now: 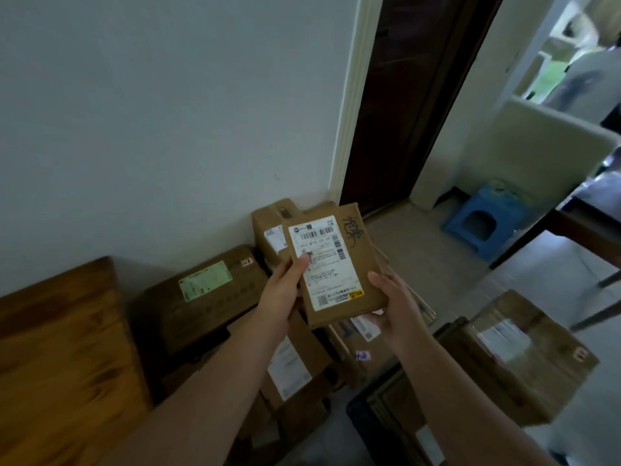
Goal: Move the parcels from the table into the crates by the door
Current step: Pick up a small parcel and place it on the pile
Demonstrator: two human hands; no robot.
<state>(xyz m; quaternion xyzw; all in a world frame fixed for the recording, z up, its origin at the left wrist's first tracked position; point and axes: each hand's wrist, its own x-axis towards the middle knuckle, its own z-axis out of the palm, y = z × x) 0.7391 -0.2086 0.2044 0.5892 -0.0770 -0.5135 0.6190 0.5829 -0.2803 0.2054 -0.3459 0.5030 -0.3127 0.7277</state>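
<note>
A flat brown cardboard parcel with a white shipping label and black scribble is held up between both hands, above a pile of boxes on the floor. My left hand grips its left edge, thumb on the label. My right hand grips its lower right corner, thumb on the face. Below lie several cardboard parcels stacked against the wall, beside the dark door. Whether they sit in crates cannot be told.
A wooden table corner is at the lower left. A dark box with a green label stands beside it. A taped carton sits at the right, a blue plastic stool beyond, and a person in the far doorway.
</note>
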